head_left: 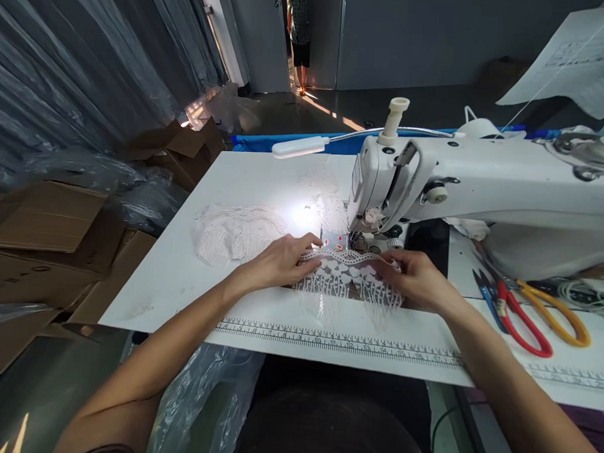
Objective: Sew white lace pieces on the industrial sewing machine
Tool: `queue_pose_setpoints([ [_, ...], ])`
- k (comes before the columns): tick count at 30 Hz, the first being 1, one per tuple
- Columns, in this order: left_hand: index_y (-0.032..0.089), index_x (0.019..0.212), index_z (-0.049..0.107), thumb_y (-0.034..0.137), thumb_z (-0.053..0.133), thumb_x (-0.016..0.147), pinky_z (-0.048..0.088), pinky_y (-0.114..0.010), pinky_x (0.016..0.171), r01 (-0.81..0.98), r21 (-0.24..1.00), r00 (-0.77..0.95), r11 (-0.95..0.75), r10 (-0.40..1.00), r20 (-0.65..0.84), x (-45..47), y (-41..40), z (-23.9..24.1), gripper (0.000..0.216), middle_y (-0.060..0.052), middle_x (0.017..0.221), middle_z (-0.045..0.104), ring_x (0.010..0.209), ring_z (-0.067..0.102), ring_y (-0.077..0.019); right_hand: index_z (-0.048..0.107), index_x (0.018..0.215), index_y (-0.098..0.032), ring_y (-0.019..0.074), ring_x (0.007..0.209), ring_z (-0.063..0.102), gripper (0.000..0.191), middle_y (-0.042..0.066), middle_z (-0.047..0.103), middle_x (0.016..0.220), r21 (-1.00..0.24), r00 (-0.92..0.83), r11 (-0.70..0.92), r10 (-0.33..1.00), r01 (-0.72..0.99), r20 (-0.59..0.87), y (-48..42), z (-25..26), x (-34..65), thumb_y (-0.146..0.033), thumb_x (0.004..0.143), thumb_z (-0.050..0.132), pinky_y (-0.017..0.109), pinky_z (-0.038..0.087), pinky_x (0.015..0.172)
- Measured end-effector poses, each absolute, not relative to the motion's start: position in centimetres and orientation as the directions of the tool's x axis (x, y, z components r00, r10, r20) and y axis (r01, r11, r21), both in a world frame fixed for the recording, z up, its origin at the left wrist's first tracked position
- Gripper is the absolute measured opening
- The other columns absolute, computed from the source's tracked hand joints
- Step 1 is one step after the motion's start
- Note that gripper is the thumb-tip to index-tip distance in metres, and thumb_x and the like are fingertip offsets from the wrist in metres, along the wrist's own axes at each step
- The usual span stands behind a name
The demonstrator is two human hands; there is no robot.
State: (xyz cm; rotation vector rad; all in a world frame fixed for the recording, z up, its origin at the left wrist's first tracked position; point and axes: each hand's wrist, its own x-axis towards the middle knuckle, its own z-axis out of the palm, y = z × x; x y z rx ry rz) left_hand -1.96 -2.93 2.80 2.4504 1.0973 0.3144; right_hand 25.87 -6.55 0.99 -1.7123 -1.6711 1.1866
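A strip of white fringed lace point(350, 272) lies on the white table point(180, 274) in front of the sewing machine point(464, 187), just short of its presser foot point(354, 239). My left hand point(280, 260) rests flat on the lace's left end, fingers stretched toward the needle. On the right end lies my right hand point(414, 278), its fingers pressing the lace down. More white lace point(236, 230) is piled to the left of my left hand.
Red, blue and yellow scissors point(523, 309) lie right of my right hand. A gooseneck lamp point(300, 146) lights the needle area. Cardboard boxes point(46, 229) and plastic sheeting crowd the left side. A person point(301, 26) stands in the far doorway. A printed ruler point(337, 340) runs along the table's front edge.
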Motion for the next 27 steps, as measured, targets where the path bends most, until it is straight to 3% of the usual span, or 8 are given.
queue_pose_setpoints([
  [2, 0.015, 0.118, 0.057, 0.041, 0.049, 0.096, 0.045, -0.035, 0.072, 0.68, 0.308, 0.639, -0.666, 0.744, 0.196, -1.9, -2.6, 1.6, 0.035, -0.008, 0.094, 0.066, 0.078, 0.059, -0.0189, 0.072, 0.089, -0.02, 0.0123, 0.049, 0.04, 0.036, -0.002, 0.046, 0.051, -0.688, -0.015, -0.106, 0.986, 0.718, -0.167, -5.8, 0.9, 25.2, -0.053, 0.082, 0.058, 0.026, 0.028, 0.051],
  [5, 0.016, 0.118, 0.059, 0.036, 0.047, 0.099, 0.047, -0.041, 0.086, 0.575, 0.261, 0.712, -0.775, 0.632, 0.307, -1.2, -2.9, 0.1, 0.03, -0.011, 0.124, 0.062, 0.103, 0.06, -0.0227, 0.072, 0.091, -0.022, 0.0146, 0.05, 0.045, 0.034, -0.003, 0.045, 0.048, -0.593, 0.023, -0.081, 0.994, 0.801, -0.106, -5.7, 0.8, 25.0, -0.052, 0.082, 0.058, 0.027, 0.03, 0.053],
  [9, 0.017, 0.124, 0.058, 0.04, 0.054, 0.097, 0.038, -0.05, 0.106, 0.415, 0.276, 0.829, -0.867, 0.486, 0.278, -0.3, -3.8, -0.8, 0.036, -0.01, 0.13, 0.062, 0.118, 0.058, -0.0239, 0.072, 0.095, -0.019, 0.0145, 0.051, 0.048, 0.038, -0.002, 0.053, 0.055, -0.652, 0.047, -0.055, 0.998, 0.756, -0.029, -6.4, 0.2, 25.9, -0.053, 0.079, 0.062, 0.027, 0.034, 0.051],
  [12, 0.016, 0.126, 0.056, 0.043, 0.054, 0.096, 0.034, -0.055, 0.109, 0.425, 0.309, 0.818, -0.85, 0.507, 0.27, -0.1, -4.1, -0.7, 0.04, -0.013, 0.135, 0.058, 0.123, 0.054, -0.027, 0.07, 0.098, -0.017, 0.0134, 0.052, 0.049, 0.041, -0.001, 0.056, 0.06, -0.805, 0.026, -0.071, 0.997, 0.589, -0.069, -6.7, -0.1, 25.6, -0.053, 0.08, 0.062, 0.026, 0.037, 0.05],
  [18, 0.015, 0.138, 0.044, 0.065, 0.057, 0.086, 0.054, -0.037, 0.075, 0.415, 0.81, 0.664, -0.416, 0.746, 0.043, -0.2, -5.0, 0.7, 0.073, -0.009, 0.106, 0.065, 0.085, 0.064, -0.0191, 0.065, 0.106, -0.014, 0.0124, 0.057, 0.058, 0.049, 0.003, 0.064, 0.071, -0.956, -0.149, -0.226, 0.955, 0.188, -0.256, -6.6, 0.6, 21.5, -0.052, 0.076, 0.071, 0.024, 0.048, 0.049],
  [20, 0.014, 0.143, 0.037, 0.065, 0.064, 0.08, 0.053, -0.032, 0.065, 0.455, 0.857, 0.594, -0.244, 0.8, -0.087, -0.1, -5.3, 0.9, 0.086, -0.008, 0.098, 0.064, 0.078, 0.062, -0.0176, 0.063, 0.114, -0.013, 0.0147, 0.066, 0.064, 0.051, 0.007, 0.068, 0.082, -0.967, -0.247, -0.203, 0.94, 0.157, -0.237, -6.4, 0.9, 21.1, -0.05, 0.08, 0.069, 0.026, 0.053, 0.054],
  [24, 0.015, 0.142, 0.041, 0.051, 0.066, 0.084, 0.053, -0.033, 0.066, 0.597, 0.794, 0.413, -0.116, 0.893, -0.18, 0.2, -5.5, 1.2, 0.072, -0.004, 0.084, 0.064, 0.072, 0.063, -0.0176, 0.063, 0.117, -0.013, 0.0194, 0.078, 0.068, 0.039, 0.011, 0.07, 0.093, -0.881, -0.142, 0.053, 0.99, 0.47, -0.016, -7.3, 0.6, 22.5, -0.042, 0.091, 0.056, 0.033, 0.057, 0.066],
  [27, 0.016, 0.136, 0.047, 0.042, 0.066, 0.086, 0.056, -0.034, 0.068, 0.566, 0.821, 0.386, -0.078, 0.905, -0.18, 0.3, -5.3, 1.4, 0.06, -0.006, 0.093, 0.067, 0.068, 0.066, -0.0161, 0.063, 0.12, -0.014, 0.0224, 0.092, 0.067, 0.033, 0.014, 0.069, 0.106, -0.665, -0.299, 0.387, 0.921, 0.639, 0.248, -10.4, -0.3, 23.2, -0.03, 0.094, 0.051, 0.039, 0.057, 0.079],
])
